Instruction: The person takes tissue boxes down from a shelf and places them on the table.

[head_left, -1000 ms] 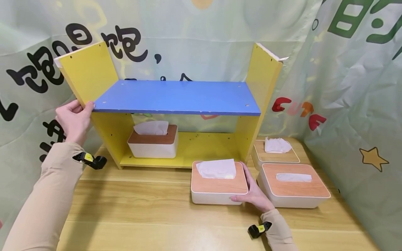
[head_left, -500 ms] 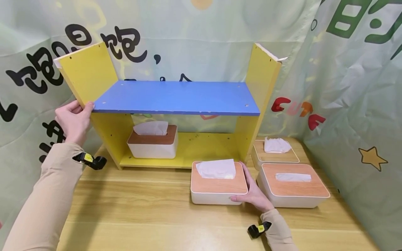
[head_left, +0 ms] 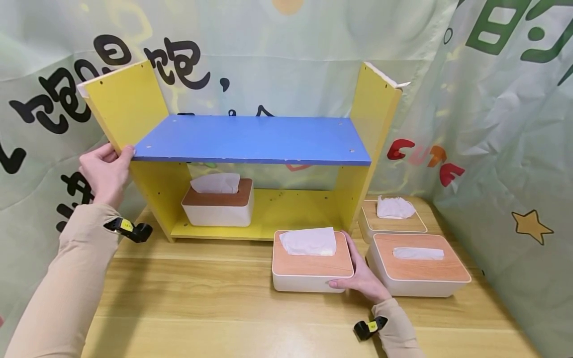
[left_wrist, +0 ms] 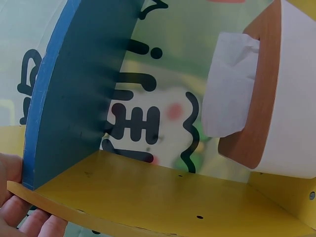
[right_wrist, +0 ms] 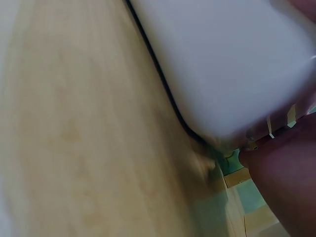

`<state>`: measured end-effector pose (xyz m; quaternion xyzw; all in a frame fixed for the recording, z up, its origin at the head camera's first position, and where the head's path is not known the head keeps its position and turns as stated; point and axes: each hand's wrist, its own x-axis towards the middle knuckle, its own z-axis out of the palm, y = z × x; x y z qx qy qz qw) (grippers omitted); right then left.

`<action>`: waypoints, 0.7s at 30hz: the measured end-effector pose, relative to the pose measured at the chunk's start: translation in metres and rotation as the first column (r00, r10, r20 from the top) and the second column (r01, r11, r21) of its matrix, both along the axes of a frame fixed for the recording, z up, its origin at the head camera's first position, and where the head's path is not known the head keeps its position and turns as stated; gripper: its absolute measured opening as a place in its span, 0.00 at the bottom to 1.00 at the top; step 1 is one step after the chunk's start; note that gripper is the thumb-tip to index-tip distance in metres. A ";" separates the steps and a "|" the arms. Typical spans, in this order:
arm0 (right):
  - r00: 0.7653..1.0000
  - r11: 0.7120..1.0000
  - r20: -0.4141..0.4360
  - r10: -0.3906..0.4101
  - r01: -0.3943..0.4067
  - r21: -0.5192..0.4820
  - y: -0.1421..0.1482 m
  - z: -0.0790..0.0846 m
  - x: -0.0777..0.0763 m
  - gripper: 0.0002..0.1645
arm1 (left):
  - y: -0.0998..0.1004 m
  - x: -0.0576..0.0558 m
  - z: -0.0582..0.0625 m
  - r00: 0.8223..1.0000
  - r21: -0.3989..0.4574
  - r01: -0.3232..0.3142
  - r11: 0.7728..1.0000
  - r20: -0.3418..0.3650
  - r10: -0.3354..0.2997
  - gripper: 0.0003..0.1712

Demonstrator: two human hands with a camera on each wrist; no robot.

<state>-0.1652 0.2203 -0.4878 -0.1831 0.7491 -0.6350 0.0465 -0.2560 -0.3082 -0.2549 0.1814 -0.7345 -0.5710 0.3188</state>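
My left hand (head_left: pixel 106 169) grips the front edge of the left yellow side panel (head_left: pixel 125 104) of a small shelf, thumb beside the blue board (head_left: pixel 255 136). In the left wrist view, fingers (left_wrist: pixel 39 224) wrap the panel's outer side. On the table in front of the shelf sits a white tissue box (head_left: pixel 309 283) with a wood-look lid and a tissue sticking out. My right hand (head_left: pixel 362 276) holds its right end, thumb on the front wall and fingers along the far side. Another tissue box (head_left: pixel 219 211), with a darker brown lid, stands inside the lower left compartment.
Right of the shelf stand two more tissue boxes: a larger one (head_left: pixel 421 286) in front and a pale-lidded one (head_left: pixel 394 224) behind it. A printed curtain (head_left: pixel 277 59) hangs behind and at both sides of the wooden table (head_left: pixel 215 313).
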 end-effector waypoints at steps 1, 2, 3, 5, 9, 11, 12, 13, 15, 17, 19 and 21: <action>1.000 1.000 0.004 0.003 -0.003 -0.001 0.000 0.000 0.000 0.80 | 0.000 0.000 0.000 1.000 -0.001 0.000 1.000 -0.001 0.000 0.26; 1.000 1.000 0.006 0.007 -0.007 -0.003 0.000 0.000 0.000 0.80 | 0.000 0.000 0.000 1.000 -0.005 -0.001 1.000 0.000 0.001 0.26; 1.000 1.000 0.008 0.010 -0.010 -0.006 0.000 0.000 0.000 0.80 | 0.000 0.000 0.000 1.000 -0.007 -0.001 1.000 0.000 0.001 0.25; 1.000 1.000 0.011 0.015 -0.015 -0.010 0.000 0.000 0.000 0.80 | 0.000 0.000 0.000 1.000 -0.009 -0.001 1.000 0.000 0.001 0.25; 1.000 1.000 0.015 0.020 -0.020 -0.021 0.000 0.001 0.000 0.80 | 0.000 0.000 0.000 1.000 -0.018 -0.002 1.000 0.002 0.002 0.26; 1.000 1.000 0.016 0.021 -0.021 -0.022 0.000 0.001 0.000 0.80 | 0.000 0.000 0.000 1.000 -0.030 -0.005 1.000 0.004 0.005 0.26; 1.000 1.000 0.015 0.021 -0.021 -0.021 0.000 0.001 0.000 0.80 | 0.000 0.000 0.000 1.000 -0.032 -0.005 0.999 0.004 0.005 0.26; 1.000 1.000 0.012 0.021 -0.020 -0.020 0.000 0.000 0.000 0.80 | 0.000 0.000 0.000 1.000 -0.033 -0.005 0.999 0.004 0.005 0.26; 1.000 1.000 0.011 0.023 -0.022 -0.022 0.000 0.000 0.000 0.80 | 0.000 0.000 -0.001 1.000 -0.033 -0.006 0.999 0.004 0.006 0.26; 1.000 0.999 0.010 0.023 -0.023 -0.023 0.000 0.000 0.000 0.80 | -0.001 0.000 -0.001 1.000 -0.019 -0.002 1.000 -0.003 0.002 0.26; 1.000 0.999 0.013 0.024 -0.024 -0.025 0.000 0.001 0.000 0.80 | -0.001 0.000 -0.001 1.000 -0.013 -0.001 1.000 -0.002 0.001 0.26; 1.000 0.999 0.017 0.024 -0.024 -0.025 0.000 0.001 0.000 0.80 | -0.001 0.000 -0.001 1.000 0.002 0.004 1.000 -0.007 -0.004 0.26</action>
